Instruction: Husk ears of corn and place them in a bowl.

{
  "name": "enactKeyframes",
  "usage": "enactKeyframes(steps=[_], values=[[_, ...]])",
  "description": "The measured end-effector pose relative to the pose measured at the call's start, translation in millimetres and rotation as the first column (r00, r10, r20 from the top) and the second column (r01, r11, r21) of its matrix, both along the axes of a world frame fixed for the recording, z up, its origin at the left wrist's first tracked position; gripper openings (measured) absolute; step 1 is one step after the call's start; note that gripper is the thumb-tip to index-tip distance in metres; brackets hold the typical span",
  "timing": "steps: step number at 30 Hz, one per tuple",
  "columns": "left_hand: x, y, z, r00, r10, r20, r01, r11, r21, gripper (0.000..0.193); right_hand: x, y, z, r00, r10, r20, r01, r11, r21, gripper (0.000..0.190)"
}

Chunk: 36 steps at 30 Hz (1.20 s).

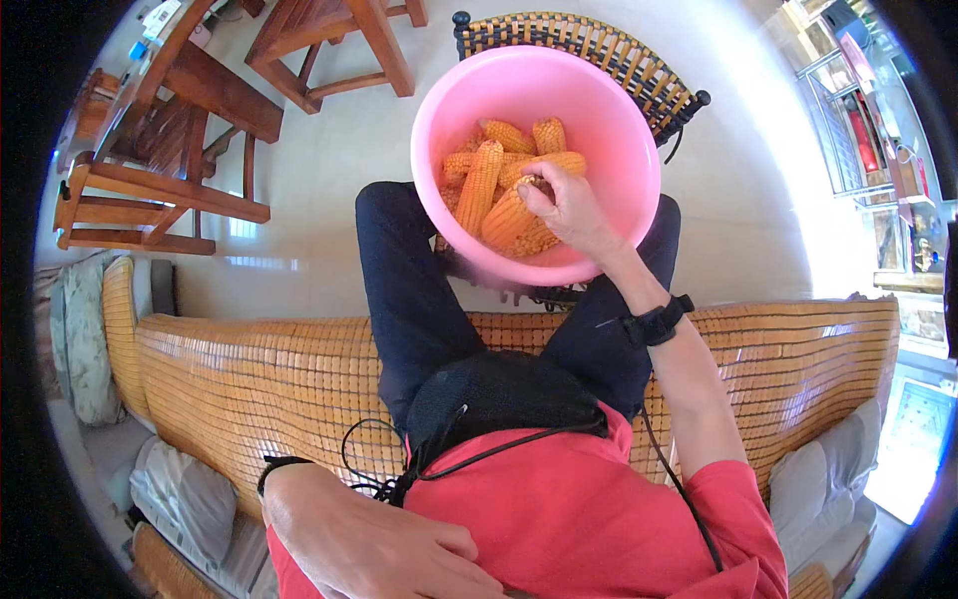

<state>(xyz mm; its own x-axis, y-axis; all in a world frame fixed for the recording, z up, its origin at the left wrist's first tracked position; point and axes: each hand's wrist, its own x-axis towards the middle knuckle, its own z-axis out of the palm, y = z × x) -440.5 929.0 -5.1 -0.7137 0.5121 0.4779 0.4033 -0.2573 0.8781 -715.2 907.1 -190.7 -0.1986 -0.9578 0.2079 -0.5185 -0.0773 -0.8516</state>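
Note:
A pink plastic basin stands between my knees on a low woven seat, with several ears of dried yellow corn inside. Within it, my right hand has its thumb and curled fingers at the upper end of one corn ear; whether they grip it is unclear. Another ear leans just left of it, and one more lies behind my fingers. Loose kernels or further ears lie beneath, partly hidden. Low in the picture, my left hand rests near the front of my red shirt, its fingertips cut off by the picture's edge.
The woven black-and-tan chair is behind the basin. I sit on a bench covered with a beaded mat. Wooden stools and a wooden table stand at the upper left, a metal rack at the right. Black cords hang at my waist.

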Motion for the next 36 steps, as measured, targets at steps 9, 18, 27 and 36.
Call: enactKeyframes(steps=[9, 18, 27, 36], values=[[-10.3, 2.4, 23.3, 0.998, 0.062, 0.021, -0.054, 0.959, -0.277, 0.042, 1.1, 0.3, -1.3, 0.998, 0.035, -0.054, -0.036, 0.999, -0.011, 0.026], [-13.8, 12.2, 24.3, 0.988, 0.151, -0.025, -0.151, 0.936, -0.319, 0.035, -2.8, -2.3, -2.2, 0.998, 0.041, -0.052, -0.041, 0.999, -0.002, 0.031], [-25.7, -2.2, 38.2, 0.913, -0.007, 0.407, 0.116, 0.963, -0.242, 0.037, -0.3, -1.8, 0.5, 0.998, 0.064, -0.008, -0.064, 0.998, -0.013, 0.027], [-51.8, -0.9, 81.3, 0.954, -0.092, 0.286, 0.249, 0.773, -0.584, 0.022, -6.6, -0.2, -4.9, 0.998, 0.046, -0.038, -0.047, 0.998, -0.035, 0.024]])
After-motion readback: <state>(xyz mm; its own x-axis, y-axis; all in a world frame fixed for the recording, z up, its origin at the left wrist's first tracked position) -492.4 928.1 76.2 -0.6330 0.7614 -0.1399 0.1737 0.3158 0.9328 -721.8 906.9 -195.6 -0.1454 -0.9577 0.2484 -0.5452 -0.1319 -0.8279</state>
